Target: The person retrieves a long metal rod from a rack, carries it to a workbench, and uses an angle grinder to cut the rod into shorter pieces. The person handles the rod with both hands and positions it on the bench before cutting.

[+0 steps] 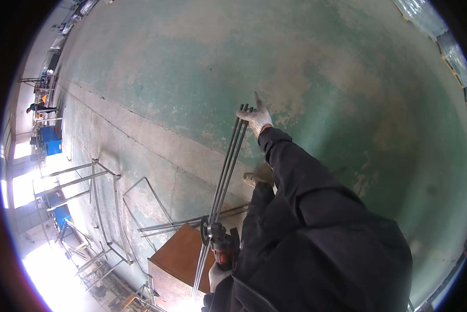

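Observation:
My right hand [257, 115], in a whitish work glove, is at the far end of several long thin metal rods [226, 174]. Its fingers close round their ends while one finger sticks up. Low in the view, my gloved left hand [219, 275] is wrapped round the body of an angle grinder [223, 250] with a red and black housing. The grinder's disc [205, 231] stands at the rods; whether it touches them I cannot tell. Beneath the rods lies a brown box-like block [176, 253]. Dark sleeves cover both arms.
More rods [163, 226] lie crosswise behind the block. Bent metal frames [106, 208] stand on the floor at left. My shoe [257, 179] shows beside the rods. Blue bins [51, 140] and a distant person [42, 108] are at the left edge. Wrapped pallets [454, 57] line the right.

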Available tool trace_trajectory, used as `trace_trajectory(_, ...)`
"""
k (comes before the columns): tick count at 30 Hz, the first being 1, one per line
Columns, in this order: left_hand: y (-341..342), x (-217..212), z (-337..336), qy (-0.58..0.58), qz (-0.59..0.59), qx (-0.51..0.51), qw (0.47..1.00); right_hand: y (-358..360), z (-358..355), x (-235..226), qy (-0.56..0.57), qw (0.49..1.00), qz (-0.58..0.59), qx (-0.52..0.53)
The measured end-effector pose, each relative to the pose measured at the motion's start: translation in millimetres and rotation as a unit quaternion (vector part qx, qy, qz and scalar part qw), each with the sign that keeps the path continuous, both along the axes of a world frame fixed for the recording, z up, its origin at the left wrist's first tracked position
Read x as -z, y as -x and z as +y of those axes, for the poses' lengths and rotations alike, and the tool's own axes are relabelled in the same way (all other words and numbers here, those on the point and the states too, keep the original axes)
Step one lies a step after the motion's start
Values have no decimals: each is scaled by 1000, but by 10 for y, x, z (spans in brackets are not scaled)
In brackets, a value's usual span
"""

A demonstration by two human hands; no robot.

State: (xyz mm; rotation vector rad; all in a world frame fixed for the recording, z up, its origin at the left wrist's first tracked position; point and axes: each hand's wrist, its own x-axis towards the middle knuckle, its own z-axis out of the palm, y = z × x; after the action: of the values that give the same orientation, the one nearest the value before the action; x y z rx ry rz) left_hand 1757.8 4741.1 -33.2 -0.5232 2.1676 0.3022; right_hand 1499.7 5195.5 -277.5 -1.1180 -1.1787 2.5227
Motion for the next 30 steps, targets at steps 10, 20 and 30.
trace_trajectory(10, 573, -22, 382, -58, 71, 3, 996, 111, 9, 287, 0, 999, 34, 29)
trace_trajectory(20, 733, 595, -408, -30, 11, 107, 994, 74, -33, 268, 35, 997, 33, 60)
trace_trajectory(30, 920, 353, -37, -96, 17, 91, 991, 43, 9, 247, 34, 996, 68, 49)
